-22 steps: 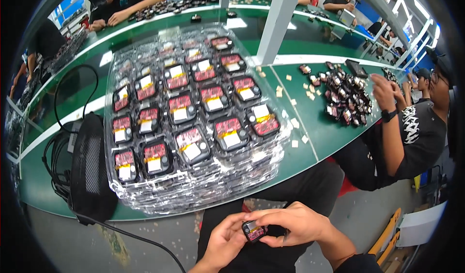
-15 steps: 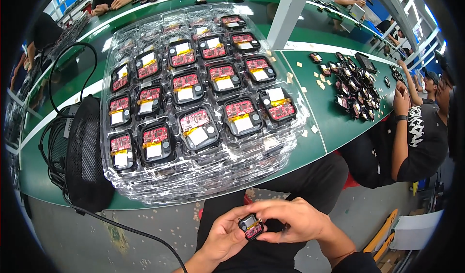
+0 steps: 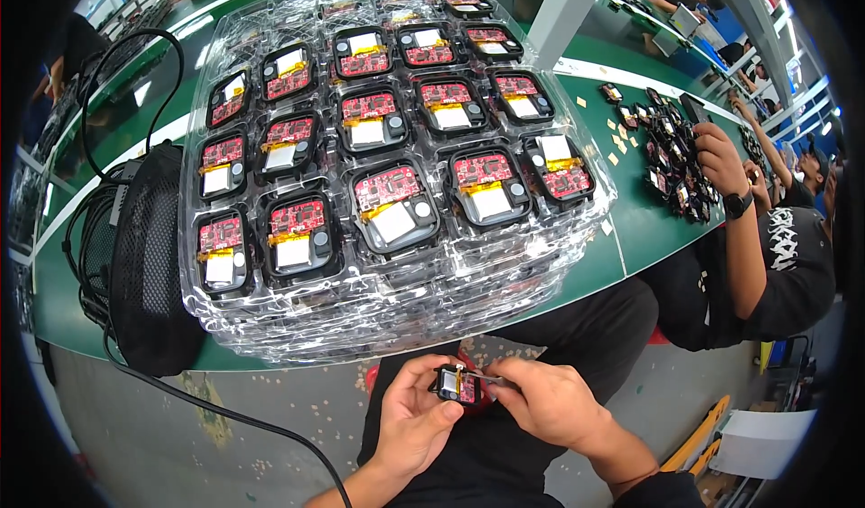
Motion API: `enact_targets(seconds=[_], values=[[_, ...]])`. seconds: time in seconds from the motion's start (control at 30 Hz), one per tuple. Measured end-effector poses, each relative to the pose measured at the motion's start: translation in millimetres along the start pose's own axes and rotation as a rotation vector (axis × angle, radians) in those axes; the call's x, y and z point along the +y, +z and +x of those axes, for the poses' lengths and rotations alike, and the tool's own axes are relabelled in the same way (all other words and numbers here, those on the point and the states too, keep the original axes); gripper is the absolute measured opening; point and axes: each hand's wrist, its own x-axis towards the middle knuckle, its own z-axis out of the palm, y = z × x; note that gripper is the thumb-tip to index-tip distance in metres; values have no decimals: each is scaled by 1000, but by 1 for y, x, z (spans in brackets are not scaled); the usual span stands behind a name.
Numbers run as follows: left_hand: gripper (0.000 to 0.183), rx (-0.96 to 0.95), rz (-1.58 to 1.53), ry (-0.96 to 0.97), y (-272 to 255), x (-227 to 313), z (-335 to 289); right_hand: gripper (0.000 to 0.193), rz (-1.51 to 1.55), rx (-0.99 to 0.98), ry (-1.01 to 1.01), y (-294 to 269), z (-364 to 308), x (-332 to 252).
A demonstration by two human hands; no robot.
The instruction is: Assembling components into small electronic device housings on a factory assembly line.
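My left hand [image 3: 419, 418] grips a small square black watch case [image 3: 446, 385] by its edges, with the thumb along its lower side. Inside the case show a red circuit board, a silvery battery and a strip of yellow tape. Closed around slim metal tweezers [image 3: 491, 379], my right hand [image 3: 550, 400] brings their tip to the upper right part of the case. Both hands are over my lap, in front of the table edge. Beyond them lies a stack of clear plastic trays [image 3: 396, 308], whose top tray holds rows of similar open cases [image 3: 392, 206].
A black mesh bag [image 3: 158, 265] with a black cable [image 3: 243, 425] stands left of the trays on the green table [image 3: 68, 323]. A pile of black cases [image 3: 676, 157] lies at the right, where a co-worker's hand [image 3: 721, 161] reaches in. A grey post [image 3: 563, 13] rises behind.
The case has turned in my left hand and sits slightly higher. My right hand's fingers have left its edge, and tweezers now show there. The co-worker's hand has moved over the pile.
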Motion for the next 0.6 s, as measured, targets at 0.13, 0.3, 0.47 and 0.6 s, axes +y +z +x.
enact_targets(seconds=[0.13,0.3,0.47,0.6], values=[[52,1,-1,15,0,0,-1,32,-218,39,-205,3,1,6],[51,0,12,16,2,-1,-2,23,-299,159,-240,6,3,1],[51,12,9,-4,1,-1,-4,27,-297,170,-225,6,2,0],[53,3,-67,5,2,-4,-2,27,-311,182,-217,7,1,0]])
